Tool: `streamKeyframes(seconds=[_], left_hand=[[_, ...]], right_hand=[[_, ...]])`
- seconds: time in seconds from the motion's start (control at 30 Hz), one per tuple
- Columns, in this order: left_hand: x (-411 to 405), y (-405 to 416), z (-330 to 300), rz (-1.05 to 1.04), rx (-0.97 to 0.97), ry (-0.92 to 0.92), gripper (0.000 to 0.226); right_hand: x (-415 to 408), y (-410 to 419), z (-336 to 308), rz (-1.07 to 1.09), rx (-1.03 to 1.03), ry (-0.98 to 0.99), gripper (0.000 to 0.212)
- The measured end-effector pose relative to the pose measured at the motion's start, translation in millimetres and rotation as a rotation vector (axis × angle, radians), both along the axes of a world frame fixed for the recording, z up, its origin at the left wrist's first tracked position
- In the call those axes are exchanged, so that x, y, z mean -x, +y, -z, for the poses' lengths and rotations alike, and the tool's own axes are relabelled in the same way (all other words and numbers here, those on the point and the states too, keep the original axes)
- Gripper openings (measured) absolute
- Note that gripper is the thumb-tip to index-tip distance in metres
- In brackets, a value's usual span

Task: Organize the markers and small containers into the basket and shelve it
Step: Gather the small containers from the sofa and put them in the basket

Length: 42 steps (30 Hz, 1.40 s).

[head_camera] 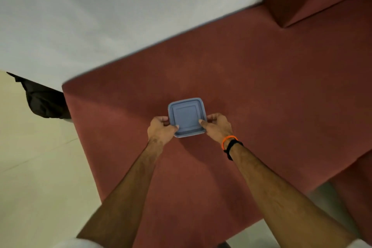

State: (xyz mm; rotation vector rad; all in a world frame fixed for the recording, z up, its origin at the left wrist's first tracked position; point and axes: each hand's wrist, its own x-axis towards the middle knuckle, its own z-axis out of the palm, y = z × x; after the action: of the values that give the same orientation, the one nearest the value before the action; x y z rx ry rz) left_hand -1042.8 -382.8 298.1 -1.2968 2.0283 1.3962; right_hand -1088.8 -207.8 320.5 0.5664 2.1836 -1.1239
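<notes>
Both forearms reach forward over a dark red sofa seat (251, 86). Left hand (161, 130) and right hand (218, 126) grasp a blue square container lid (187, 117) between them, thumbs on top, fingers (213, 116) curled around its side edges, above the seat.

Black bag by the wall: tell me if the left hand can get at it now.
Probably not. The left hand and right hand both grip the blue container, and the black bag sits off to the left on the floor.
</notes>
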Motion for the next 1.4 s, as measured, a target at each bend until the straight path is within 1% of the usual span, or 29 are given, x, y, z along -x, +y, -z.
streamKeyframes(seconds=[0.13, 0.2, 0.23, 0.3, 0.37, 0.43, 0.47, 0.53, 0.6, 0.7, 0.8, 0.87, 1.0, 1.1, 1.2, 1.27, 1.33, 1.4], left_hand=[[-11.2, 21.8, -43.8, 0.014, -0.053, 0.041, 0.053], [-14.7, 34.3, -67.6, 0.034, -0.085, 0.08, 0.057], [-16.3, 41.1, -80.2, 0.063, -0.101, 0.1, 0.062], [-19.7, 55.3, -108.6, 0.159, -0.111, 0.154, 0.08], [-23.0, 72.0, -139.2, 0.357, -0.028, 0.236, 0.102], [-25.7, 92.5, -168.7, 0.658, 0.099, 0.293, 0.122], [-27.8, 107.2, -185.7, 0.822, 0.152, 0.296, 0.132], [-34.6, 133.9, -209.3, 1.075, 0.239, 0.25, 0.147], [-42.0, 155.4, -224.8, 1.247, 0.337, 0.201, 0.155], [-65.8, 193.1, -244.6, 1.399, 0.48, 0.24, 0.153], [-93.0, 235.2, -258.6, 1.428, 0.508, 0.336, 0.143], [-102.2, 248.9, -258.8, 1.425, 0.476, 0.369, 0.139], [-146.3, 306.1, -267.9, 1.525, 0.39, 0.445, 0.137], [-176.0, 355.2, -272.2, 1.605, 0.291, 0.485, 0.142], [-203.5, 407.4, -273.0, 1.638, 0.155, 0.484, 0.144], [-217.4, 433.7, -270.1, 1.555, 0.051, 0.478, 0.133], [-229.6, 462.8, -264.6, 1.505, -0.018, 0.492, 0.109], [-241.1, 491.6, -256.8, 1.517, -0.057, 0.456, 0.089]], right_hand=[[-17.9, 23.2, -42.9, 0.237, 0.254, -0.049, 0.029], [-28.5, 38.2, -69.4, 0.316, 0.329, -0.045, 0.031], [-33.9, 46.2, -81.4, 0.343, 0.353, -0.036, 0.034], [-47.4, 63.4, -105.0, 0.384, 0.392, -0.01, 0.037], [-62.4, 80.9, -123.3, 0.41, 0.417, 0.013, 0.036], [-77.2, 94.9, -139.6, 0.41, 0.426, 0.041, 0.032], [-86.9, 105.1, -149.9, 0.418, 0.431, 0.063, 0.029], [-107.3, 125.4, -165.0, 0.452, 0.45, 0.099, 0.024], [-127.4, 144.2, -175.9, 0.491, 0.481, 0.126, 0.022], [-162.7, 180.6, -190.8, 0.523, 0.503, 0.166, 0.021], [-197.5, 222.4, -199.6, 0.574, 0.52, 0.231, 0.017], [-209.1, 237.2, -198.4, 0.577, 0.462, 0.264, 0.02], [-260.5, 295.7, -206.0, 0.599, 0.338, 0.364, 0.026], [-306.4, 343.0, -210.2, 0.657, 0.243, 0.426, 0.022], [-355.8, 388.0, -209.1, 0.821, 0.19, 0.458, 0.014], [-382.1, 407.7, -206.0, 0.935, 0.176, 0.467, 0.013], [-409.5, 424.6, -201.3, 1.059, 0.18, 0.48, 0.014], [-436.2, 434.4, -195.2, 1.195, 0.187, 0.489, 0.015]])
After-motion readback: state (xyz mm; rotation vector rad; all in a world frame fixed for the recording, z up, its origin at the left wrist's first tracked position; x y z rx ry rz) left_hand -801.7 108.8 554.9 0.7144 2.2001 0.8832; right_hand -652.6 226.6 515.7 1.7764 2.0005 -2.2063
